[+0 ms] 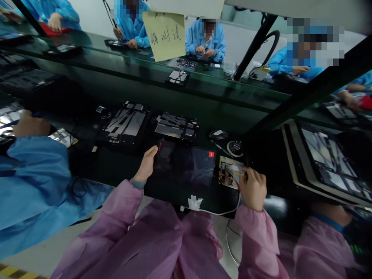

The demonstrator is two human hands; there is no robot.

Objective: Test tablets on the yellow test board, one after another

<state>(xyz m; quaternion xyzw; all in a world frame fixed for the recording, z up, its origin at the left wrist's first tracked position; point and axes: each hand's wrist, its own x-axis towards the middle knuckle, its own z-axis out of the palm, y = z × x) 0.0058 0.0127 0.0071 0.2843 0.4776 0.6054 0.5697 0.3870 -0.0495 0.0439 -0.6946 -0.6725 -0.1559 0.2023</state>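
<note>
A dark tablet (193, 166) with a red sticker at its upper right corner lies screen up on the bench in front of me. My left hand (146, 166) grips its left edge, thumb on top. Just to the tablet's right is a small circuit board (228, 170) with orange wires. Over that board's right edge my right hand (254, 188) is closed in a pinch; what sits between its fingertips is too small to make out. A white cable (223, 213) curves from beneath this hand towards the bench edge, near some white tape (194, 202).
Two opened tablets (126, 122) (176, 126) lie behind mine. A mouse (218, 135) and a coiled cable (235, 148) sit at the back right. Stacked trays (308, 162) hold another tablet at right. Co-workers' arms (37, 166) flank me. A shelf (124, 64) runs across.
</note>
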